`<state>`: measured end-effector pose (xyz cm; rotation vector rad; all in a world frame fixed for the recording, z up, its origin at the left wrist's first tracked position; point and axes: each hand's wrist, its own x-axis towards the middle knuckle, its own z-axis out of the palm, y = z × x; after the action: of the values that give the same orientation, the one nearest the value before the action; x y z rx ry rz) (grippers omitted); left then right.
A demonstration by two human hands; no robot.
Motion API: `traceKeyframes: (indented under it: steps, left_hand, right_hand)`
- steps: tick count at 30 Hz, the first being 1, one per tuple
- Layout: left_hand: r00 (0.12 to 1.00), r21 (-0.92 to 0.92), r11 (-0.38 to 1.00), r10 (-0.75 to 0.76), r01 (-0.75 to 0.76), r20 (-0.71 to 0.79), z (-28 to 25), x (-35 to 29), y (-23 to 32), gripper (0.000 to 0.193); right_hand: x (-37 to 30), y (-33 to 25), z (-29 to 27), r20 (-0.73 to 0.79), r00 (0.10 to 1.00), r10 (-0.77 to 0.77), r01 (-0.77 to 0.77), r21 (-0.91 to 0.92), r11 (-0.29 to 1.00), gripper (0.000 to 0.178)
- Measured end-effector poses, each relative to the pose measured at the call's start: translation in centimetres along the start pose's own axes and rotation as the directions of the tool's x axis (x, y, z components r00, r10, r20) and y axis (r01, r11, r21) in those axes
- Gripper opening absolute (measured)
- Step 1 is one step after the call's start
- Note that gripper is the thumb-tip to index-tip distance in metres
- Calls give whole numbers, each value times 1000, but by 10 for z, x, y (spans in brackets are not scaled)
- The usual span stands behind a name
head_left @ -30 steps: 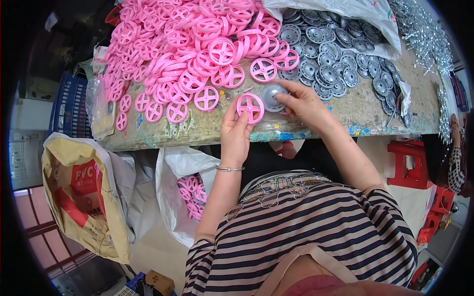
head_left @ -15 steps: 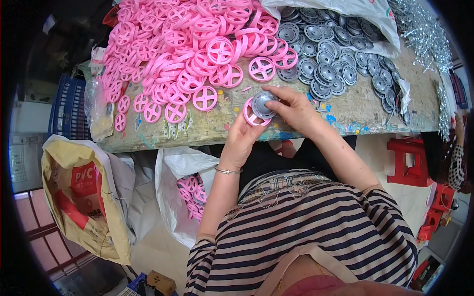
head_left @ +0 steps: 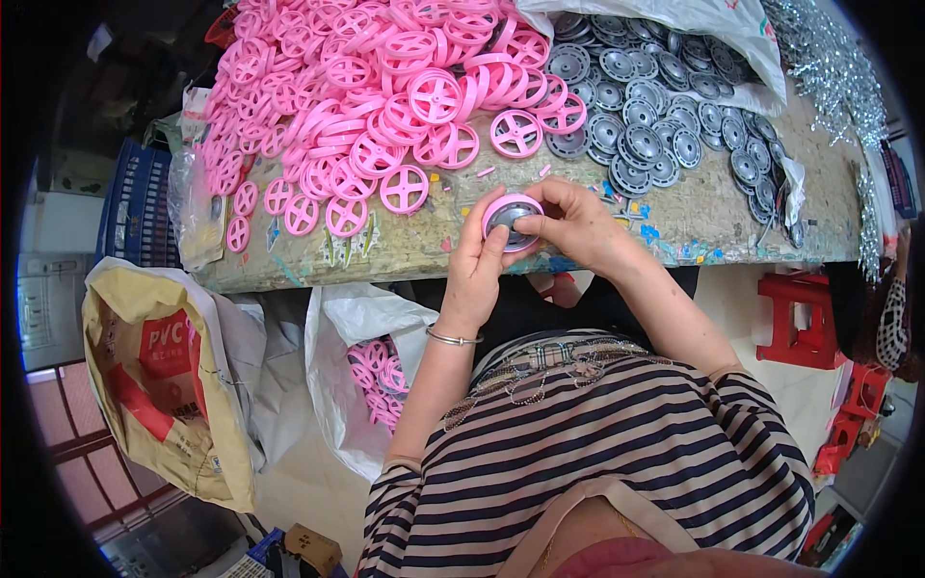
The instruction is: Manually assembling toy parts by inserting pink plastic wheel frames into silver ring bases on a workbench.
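Observation:
Between my two hands, above the table's front edge, is a pink wheel ring [head_left: 488,214] with a grey hubcap-like disc [head_left: 503,218] sitting inside its rim. My left hand [head_left: 477,252] grips the ring from the left side, its thumb on the disc's face. From the right, my right hand [head_left: 576,225] holds the same piece, thumb pressed on the disc and fingers curled round the far edge. Just beyond lie a heap of pink spoked wheels [head_left: 434,96] and, to its right, a pile of grey discs [head_left: 641,144].
The worn wooden table [head_left: 424,236] carries paint specks and scraps. Below its edge stand a white sack [head_left: 328,385] holding more pink wheels and a tan paper sack [head_left: 236,424]. A red stool [head_left: 800,323] is at the right, and silver tinsel [head_left: 829,67] hangs at the far right.
The grey disc, which overlapped the pink ring off-centre, now sits within its rim. My left thumb has come onto the disc's face, and both hands have drawn closer together.

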<state>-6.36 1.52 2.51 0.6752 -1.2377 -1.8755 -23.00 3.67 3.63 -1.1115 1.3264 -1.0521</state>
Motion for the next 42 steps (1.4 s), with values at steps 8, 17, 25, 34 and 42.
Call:
traceKeyframes:
  steps: [8, 17, 25, 34, 42]
  left_hand:
    - [983, 15, 998, 64, -62, -173, 0, -21, 19, 40]
    - [638, 782, 521, 483, 340, -600, -135, -177, 24, 37]
    - [665, 795, 412, 442, 445, -601, -115, -169, 25, 26]
    - [798, 298, 887, 451, -352, -399, -11, -22, 6, 39]
    - [938, -105, 993, -80, 47, -337, -23, 4, -9, 22]
  right_hand:
    - [-11, -21, 0, 39, 999, 0, -4, 83, 997, 22]
    - [48, -16, -47, -93, 892, -442, 318, -565, 761, 21]
    - [87, 15, -37, 65, 780, -622, 350, -869, 348, 24]
    - [19, -51, -14, 109, 994, -31, 48, -164, 985, 17]
    - [85, 3, -21, -31, 831, -556, 368, -718, 590, 35]
